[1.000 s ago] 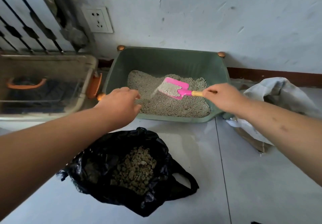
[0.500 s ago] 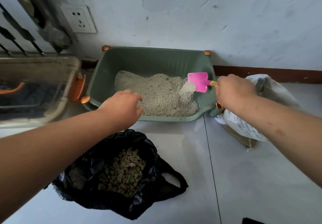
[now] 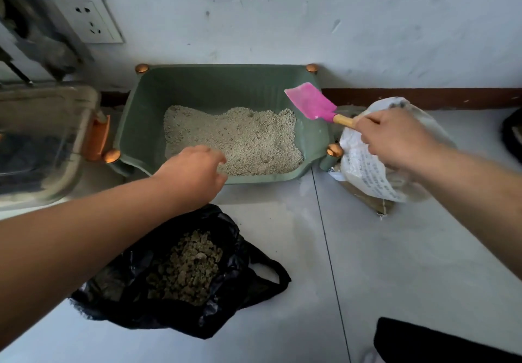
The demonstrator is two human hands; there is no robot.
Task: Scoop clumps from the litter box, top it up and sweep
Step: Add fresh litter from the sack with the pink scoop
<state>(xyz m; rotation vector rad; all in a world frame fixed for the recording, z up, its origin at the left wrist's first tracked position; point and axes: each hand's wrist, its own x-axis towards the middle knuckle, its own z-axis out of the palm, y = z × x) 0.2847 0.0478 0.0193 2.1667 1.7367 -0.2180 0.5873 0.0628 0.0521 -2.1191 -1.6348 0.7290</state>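
Head view: green plastic litter box (image 3: 214, 91) against wall (image 3: 282, 23), pale litter (image 3: 240, 139) inside.
Right hand (image 3: 395, 136): gripping pink wooden-handled scoop (image 3: 310, 101) above box's right rim.
Left hand (image 3: 192, 169): loosely curled, empty, over front rim.

bare floor (image 3: 395, 249) between black bag (image 3: 243, 295) and sack (image 3: 364, 170), wall (image 3: 282, 23) behind litter box (image 3: 214, 85)
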